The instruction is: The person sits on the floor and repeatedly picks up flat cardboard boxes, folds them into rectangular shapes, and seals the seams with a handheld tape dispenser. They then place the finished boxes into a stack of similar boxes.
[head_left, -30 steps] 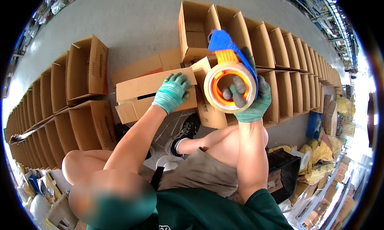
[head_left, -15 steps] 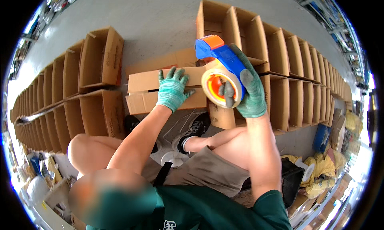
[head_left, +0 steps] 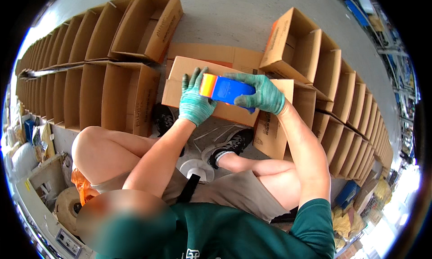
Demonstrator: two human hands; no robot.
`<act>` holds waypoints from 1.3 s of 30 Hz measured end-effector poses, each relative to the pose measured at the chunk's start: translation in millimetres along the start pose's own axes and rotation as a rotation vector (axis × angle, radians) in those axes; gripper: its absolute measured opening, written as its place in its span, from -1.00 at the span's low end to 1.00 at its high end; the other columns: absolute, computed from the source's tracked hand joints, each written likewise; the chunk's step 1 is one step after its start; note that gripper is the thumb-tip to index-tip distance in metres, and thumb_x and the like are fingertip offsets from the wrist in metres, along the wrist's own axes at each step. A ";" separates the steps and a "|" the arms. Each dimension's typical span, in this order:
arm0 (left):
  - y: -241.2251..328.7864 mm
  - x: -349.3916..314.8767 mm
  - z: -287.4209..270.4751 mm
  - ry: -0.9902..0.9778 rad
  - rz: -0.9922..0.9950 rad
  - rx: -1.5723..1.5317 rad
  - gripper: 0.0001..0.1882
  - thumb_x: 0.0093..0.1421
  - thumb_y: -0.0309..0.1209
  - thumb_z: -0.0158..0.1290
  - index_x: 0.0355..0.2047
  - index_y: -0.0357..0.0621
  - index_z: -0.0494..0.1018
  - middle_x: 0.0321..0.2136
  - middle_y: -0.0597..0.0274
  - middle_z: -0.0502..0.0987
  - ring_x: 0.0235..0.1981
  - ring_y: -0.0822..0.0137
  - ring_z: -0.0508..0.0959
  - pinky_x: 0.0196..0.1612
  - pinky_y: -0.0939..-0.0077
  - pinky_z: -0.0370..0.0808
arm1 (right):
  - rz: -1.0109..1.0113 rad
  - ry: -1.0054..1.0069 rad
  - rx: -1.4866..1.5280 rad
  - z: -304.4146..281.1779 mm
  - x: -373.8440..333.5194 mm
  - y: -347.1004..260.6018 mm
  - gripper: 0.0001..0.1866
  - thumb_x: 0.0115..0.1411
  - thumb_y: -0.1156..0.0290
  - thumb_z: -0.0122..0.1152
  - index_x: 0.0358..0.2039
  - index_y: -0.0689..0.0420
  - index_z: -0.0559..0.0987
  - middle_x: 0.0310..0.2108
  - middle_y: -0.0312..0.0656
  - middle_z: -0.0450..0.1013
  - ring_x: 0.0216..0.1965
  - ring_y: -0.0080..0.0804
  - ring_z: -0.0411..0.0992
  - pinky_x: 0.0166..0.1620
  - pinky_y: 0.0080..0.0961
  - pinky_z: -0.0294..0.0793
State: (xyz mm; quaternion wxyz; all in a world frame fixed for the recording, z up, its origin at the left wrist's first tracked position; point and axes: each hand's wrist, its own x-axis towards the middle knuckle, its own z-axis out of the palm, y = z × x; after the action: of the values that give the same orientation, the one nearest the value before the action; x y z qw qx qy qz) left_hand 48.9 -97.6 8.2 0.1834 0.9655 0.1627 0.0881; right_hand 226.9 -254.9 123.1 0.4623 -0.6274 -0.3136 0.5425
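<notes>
Grey floor [head_left: 216, 20], rows of open cartons L [head_left: 92, 90] & R [head_left: 330, 74]. Box [head_left: 227, 112] sits btwn, by the feet [head_left: 234, 144]; L hand [head_left: 195, 101] on its top, fingers spread, grasping nothing. R hand [head_left: 265, 94] grips blue/orange tape disp. [head_left: 229, 90] over it. Flaps look folded down; seam mostly hidden, can't tell if taped. Row cartons remain unclosed.

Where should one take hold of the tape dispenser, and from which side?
The dispenser is probably best held by its long blue body, coming from the right: the right hand spans its width there, while the orange end points left, toward the left hand.
</notes>
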 end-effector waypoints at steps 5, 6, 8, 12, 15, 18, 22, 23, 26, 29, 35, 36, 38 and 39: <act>-35.6 -2.5 -12.1 0.033 0.022 -0.035 -0.58 0.08 -0.37 0.24 -0.02 -0.14 0.54 0.33 0.07 0.29 0.41 -0.05 0.17 0.45 -0.13 -0.03 | 0.148 -0.022 -0.015 -12.7 1.9 30.7 -0.20 -0.02 0.14 0.60 0.24 0.05 0.51 -0.18 -0.31 0.57 -0.32 -0.63 0.47 -0.29 -0.61 0.55; -36.2 -1.0 -23.7 0.001 -0.098 0.119 -0.42 0.05 -0.14 0.33 0.07 -0.05 0.51 0.36 0.11 0.24 0.41 -0.01 0.15 0.45 -0.16 -0.05 | 0.075 0.016 -0.038 -16.2 -1.0 35.5 -0.17 -0.05 0.12 0.62 0.24 0.06 0.50 -0.12 -0.28 0.57 -0.22 -0.59 0.48 -0.19 -0.57 0.57; -38.6 3.3 -36.9 0.024 -0.392 0.110 -0.07 -0.03 0.04 0.39 0.29 -0.02 0.28 0.40 0.07 0.15 0.41 -0.01 0.16 0.43 -0.16 0.02 | 0.148 -0.030 -0.127 -25.4 -5.6 36.9 -0.15 -0.06 0.09 0.63 0.24 0.06 0.50 -0.07 -0.24 0.56 -0.16 -0.56 0.48 -0.13 -0.53 0.57; -52.8 9.4 -32.4 0.004 -0.614 -0.371 0.06 0.01 -0.08 0.40 0.41 -0.04 0.06 0.36 -0.02 0.18 0.33 -0.04 0.29 0.32 0.11 0.34 | 0.068 0.047 -0.304 -40.8 -16.1 52.7 -0.23 -0.05 0.04 0.61 0.13 0.14 0.55 -0.20 -0.22 0.56 -0.23 -0.57 0.48 -0.16 -0.54 0.57; -56.7 11.4 -19.6 0.007 -0.607 -0.454 0.08 0.04 -0.15 0.40 0.44 -0.06 0.00 0.35 -0.03 0.20 0.30 -0.02 0.33 0.32 0.16 0.35 | 0.224 0.046 -0.293 -44.4 -24.9 45.0 -0.41 0.01 0.02 0.58 -0.11 0.19 0.62 -0.47 -0.33 0.49 -0.41 -0.62 0.45 -0.33 -0.56 0.50; -51.6 14.8 -13.5 -0.053 -0.644 -0.433 0.04 0.10 -0.18 0.36 0.45 -0.03 -0.02 0.37 -0.01 0.18 0.32 -0.02 0.31 0.34 0.16 0.35 | 0.232 0.026 -0.238 -40.7 -27.6 44.4 -0.47 0.05 -0.01 0.54 -0.22 0.19 0.63 -0.54 -0.36 0.46 -0.46 -0.62 0.42 -0.37 -0.57 0.46; -43.9 18.1 -16.0 -0.107 -0.661 -0.425 -0.02 0.17 -0.21 0.30 0.46 0.02 -0.05 0.39 0.01 0.16 0.34 -0.01 0.29 0.36 0.15 0.33 | 0.318 -0.021 -0.334 -42.4 -30.5 41.4 -0.51 0.09 -0.03 0.49 -0.28 0.17 0.63 -0.54 -0.36 0.46 -0.47 -0.61 0.41 -0.37 -0.58 0.44; -44.1 18.6 -15.2 -0.102 -0.650 -0.407 -0.03 0.19 -0.21 0.28 0.47 0.03 -0.06 0.39 0.02 0.16 0.34 -0.01 0.29 0.36 0.15 0.33 | 0.346 -0.038 -0.348 -43.9 -30.8 40.4 -0.52 0.10 -0.02 0.49 -0.29 0.17 0.63 -0.54 -0.36 0.46 -0.48 -0.61 0.40 -0.37 -0.59 0.43; -51.1 16.6 -11.7 -0.081 -0.614 -0.352 -0.05 0.22 -0.23 0.25 0.47 0.05 -0.08 0.39 0.02 0.17 0.33 0.01 0.30 0.37 0.19 0.32 | 0.361 -0.019 -0.194 -41.3 -34.0 35.8 -0.56 0.10 0.01 0.50 -0.31 0.16 0.63 -0.53 -0.39 0.46 -0.47 -0.63 0.39 -0.36 -0.60 0.42; -59.6 17.2 -13.0 -0.086 -0.666 -0.624 -0.07 0.26 -0.24 0.21 0.48 0.04 -0.11 0.39 0.01 0.16 0.32 0.01 0.32 0.37 0.23 0.31 | 0.271 0.053 -0.086 -41.8 -39.0 48.8 -0.58 0.10 0.05 0.51 -0.33 0.16 0.64 -0.51 -0.41 0.46 -0.46 -0.65 0.39 -0.36 -0.60 0.42; -60.9 14.9 -24.8 -0.109 -0.616 -0.468 -0.13 0.31 -0.24 0.14 0.48 0.03 -0.12 0.38 -0.05 0.15 0.31 -0.03 0.32 0.36 0.23 0.32 | 0.201 0.033 0.005 -24.4 -34.5 48.6 -0.59 0.14 0.11 0.49 -0.17 0.16 0.64 -0.47 -0.42 0.45 -0.45 -0.68 0.37 -0.37 -0.61 0.40; -58.9 13.5 -26.3 -0.106 -0.611 -0.434 -0.13 0.31 -0.24 0.14 0.48 0.04 -0.12 0.38 -0.06 0.15 0.32 -0.03 0.32 0.36 0.22 0.32 | 0.207 0.018 -0.004 -24.0 -34.3 50.5 -0.58 0.14 0.12 0.48 -0.15 0.16 0.63 -0.47 -0.43 0.45 -0.46 -0.68 0.36 -0.37 -0.61 0.40; -58.9 9.9 -26.2 -0.041 -0.551 -0.351 -0.15 0.29 -0.26 0.17 0.46 0.00 -0.05 0.39 -0.06 0.13 0.32 -0.06 0.30 0.38 0.26 0.26 | 0.217 -0.013 -0.028 -26.5 -33.7 55.4 -0.57 0.16 0.13 0.47 -0.10 0.16 0.61 -0.47 -0.43 0.44 -0.46 -0.68 0.36 -0.36 -0.62 0.39; -58.8 9.3 -26.6 -0.006 -0.521 -0.311 -0.16 0.28 -0.27 0.18 0.45 -0.02 -0.01 0.39 -0.07 0.13 0.33 -0.08 0.30 0.38 0.28 0.23 | 0.228 -0.018 -0.052 -28.2 -33.7 54.7 -0.57 0.16 0.12 0.46 -0.11 0.16 0.60 -0.47 -0.43 0.44 -0.47 -0.67 0.36 -0.35 -0.62 0.39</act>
State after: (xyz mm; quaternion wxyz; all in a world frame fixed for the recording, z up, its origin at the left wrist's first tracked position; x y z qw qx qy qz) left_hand 34.8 -34.0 11.2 0.3460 0.8518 0.3888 0.0590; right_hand 241.2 -312.4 85.4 0.3783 -0.6659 -0.2585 0.5888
